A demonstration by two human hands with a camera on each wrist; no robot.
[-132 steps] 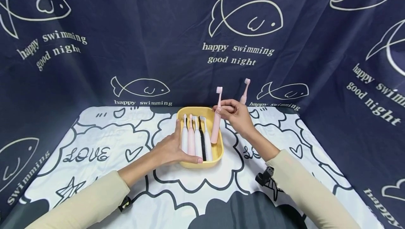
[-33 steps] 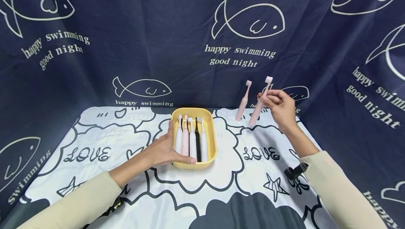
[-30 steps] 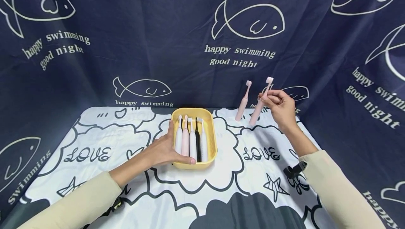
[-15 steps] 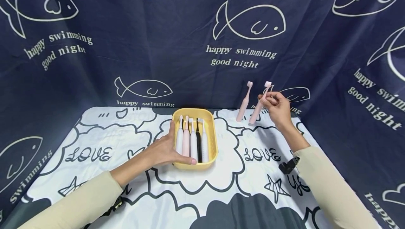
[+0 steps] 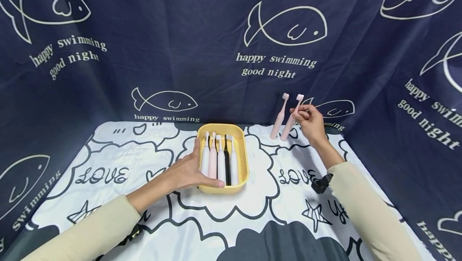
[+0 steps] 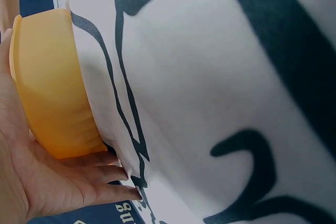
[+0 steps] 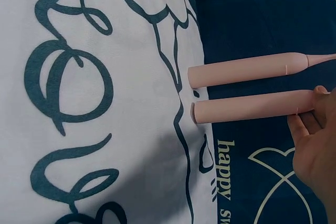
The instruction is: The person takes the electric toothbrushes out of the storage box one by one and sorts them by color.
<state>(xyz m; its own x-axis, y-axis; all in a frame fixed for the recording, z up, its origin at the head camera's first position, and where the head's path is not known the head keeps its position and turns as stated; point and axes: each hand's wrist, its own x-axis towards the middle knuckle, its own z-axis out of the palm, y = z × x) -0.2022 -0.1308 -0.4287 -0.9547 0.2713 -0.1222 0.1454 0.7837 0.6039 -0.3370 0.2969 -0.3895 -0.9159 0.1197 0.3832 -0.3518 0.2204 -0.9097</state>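
In the head view, my right hand (image 5: pixel 311 124) pinches a pink electric toothbrush (image 5: pixel 287 128) by its upper part, with the brush head up. Its base is at or close above the cloth; I cannot tell which. Just left of it stands a second pink toothbrush (image 5: pixel 277 126), upright and apart from the first. My left hand (image 5: pixel 185 171) rests along the left side and near corner of a yellow basket (image 5: pixel 246 160), fingers spread and straight, thumb on the near rim. Inside lie a pink toothbrush (image 5: pixel 213 162), a black toothbrush (image 5: pixel 227 167) and several white ones, side by side.
A white cloth (image 5: pixel 144 197) with black drawings covers the table. Dark blue curtains (image 5: pixel 202 60) with fish prints hang behind and at both sides, and the pink toothbrushes are close to the back one. Black wrist cameras (image 5: pixel 321 183) are worn near the sleeves.
Over these seconds my right hand has carried the pink toothbrush from the basket rightward, then lowered it and brought it left, nearer the standing one. The basket has shifted slightly left with my left hand.
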